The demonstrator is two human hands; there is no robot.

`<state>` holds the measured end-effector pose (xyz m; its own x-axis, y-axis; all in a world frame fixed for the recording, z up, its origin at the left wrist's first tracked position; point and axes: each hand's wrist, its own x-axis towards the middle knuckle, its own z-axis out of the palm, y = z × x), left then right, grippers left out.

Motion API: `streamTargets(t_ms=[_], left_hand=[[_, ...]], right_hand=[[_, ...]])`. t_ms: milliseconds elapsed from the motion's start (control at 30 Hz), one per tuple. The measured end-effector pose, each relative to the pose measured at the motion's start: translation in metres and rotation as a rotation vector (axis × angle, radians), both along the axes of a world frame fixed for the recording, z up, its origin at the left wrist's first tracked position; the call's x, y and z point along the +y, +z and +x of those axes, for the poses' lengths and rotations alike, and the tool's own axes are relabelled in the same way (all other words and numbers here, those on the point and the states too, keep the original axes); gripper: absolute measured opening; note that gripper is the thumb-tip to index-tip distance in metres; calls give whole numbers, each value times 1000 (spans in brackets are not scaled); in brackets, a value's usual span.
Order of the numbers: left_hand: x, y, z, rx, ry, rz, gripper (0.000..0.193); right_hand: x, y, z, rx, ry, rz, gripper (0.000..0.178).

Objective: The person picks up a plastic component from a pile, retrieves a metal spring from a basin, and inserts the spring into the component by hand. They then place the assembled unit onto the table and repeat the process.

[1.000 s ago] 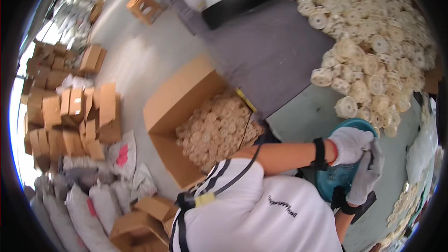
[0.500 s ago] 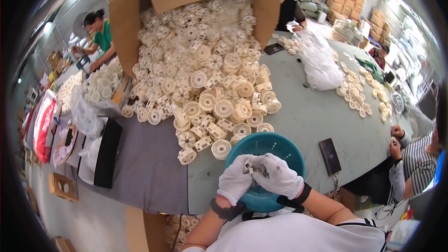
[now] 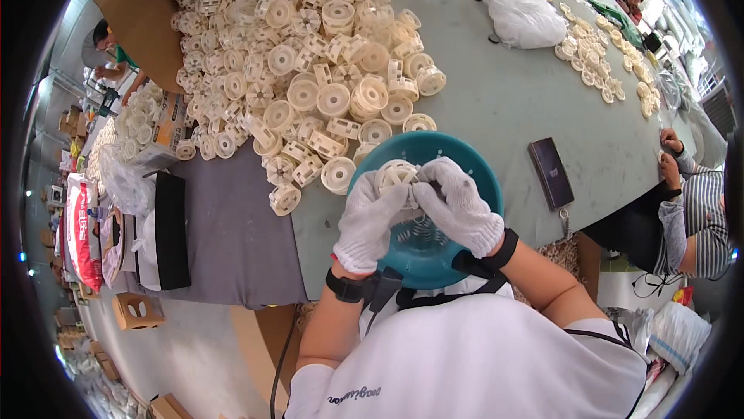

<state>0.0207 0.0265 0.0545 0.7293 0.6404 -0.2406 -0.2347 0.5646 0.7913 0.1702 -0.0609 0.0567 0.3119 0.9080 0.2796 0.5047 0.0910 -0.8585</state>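
a: where's the part?
b: over the teal bowl (image 3: 434,256), both gloved hands meet on one cream plastic wheel (image 3: 395,175): left hand (image 3: 370,221) clamped on it from seven o'clock, right hand (image 3: 457,206) pinching its edge from four o'clock.
a: tips?
b: i'd keep it above the bowl, so the small metal springs (image 3: 418,227) inside stay handy. the wheel pile (image 3: 310,55) lies at eleven o'clock, a dark phone (image 3: 550,173) at three.

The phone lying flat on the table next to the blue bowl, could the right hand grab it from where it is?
Probably yes. The phone lies just right of the teal bowl, with bare table between them. The right hand is busy, though: with the left hand it holds a cream plastic wheel, so it must let go first.
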Motion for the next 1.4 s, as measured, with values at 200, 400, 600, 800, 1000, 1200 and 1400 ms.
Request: streamTargets(t_ms=[200, 400, 600, 800, 1000, 1200, 1400], left_hand=[[-9, -5, 0, -30, 28, -50, 23], [-8, -4, 5, 175, 78, 188, 26], [-3, -7, 7, -55, 56, -200, 27], [5, -22, 5, -7, -113, -102, 45], [-3, -33, -7, 3, -89, -326, 50], [-20, -42, -8, 66, 107, 234, 31], [23, -33, -2, 751, 240, 1870, 25]], right_hand=[[-7, 5, 2, 319, 0, -217, 23], [-6, 1, 2, 277, 29, -209, 24], [6, -8, 23, 483, 41, -212, 17], [1, -1, 29, 252, 107, -42, 11], [-9, -24, 26, 123, 219, 40, 13], [-13, 6, 19, 328, 167, -388, 17], [-4, -18, 32, 149, 85, -106, 17]])
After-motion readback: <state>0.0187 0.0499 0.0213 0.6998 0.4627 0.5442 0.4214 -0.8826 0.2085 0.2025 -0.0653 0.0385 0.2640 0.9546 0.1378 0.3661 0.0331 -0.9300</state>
